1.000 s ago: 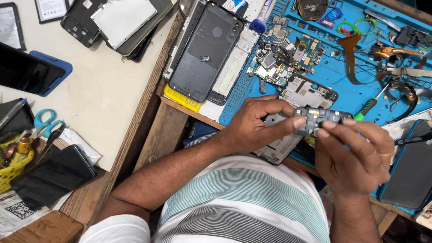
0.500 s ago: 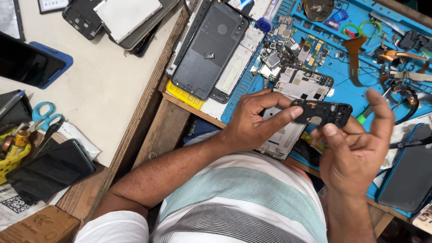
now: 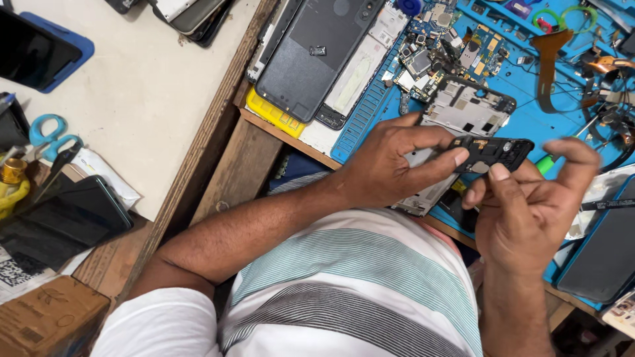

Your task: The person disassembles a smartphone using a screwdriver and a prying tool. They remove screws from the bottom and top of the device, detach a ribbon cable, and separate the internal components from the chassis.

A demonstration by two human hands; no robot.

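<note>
At your far left a brown cardboard box sits in the bottom corner, and beside it a printed sheet with a black-and-white square code pokes out from under a dark phone. Above those lie blue-handled scissors and, at the top edge, a black screen on a blue case. Further right, across the pale tabletop, a yellow rectangular label strip shows under a dark grey phone back cover, with a white phone frame just beside it on the blue repair mat. A cluster of small circuit boards lies above your hands.

Your left hand pinches the left end of a small black phone component between thumb and forefinger, over a silver phone midframe. Your right hand steadies that same piece from below: the thumb presses its underside, the forefinger arches open above, the other fingers curl loosely. A green-handled tool peeks out behind it. At far right a dark phone panel rests on the mat's edge.
</note>
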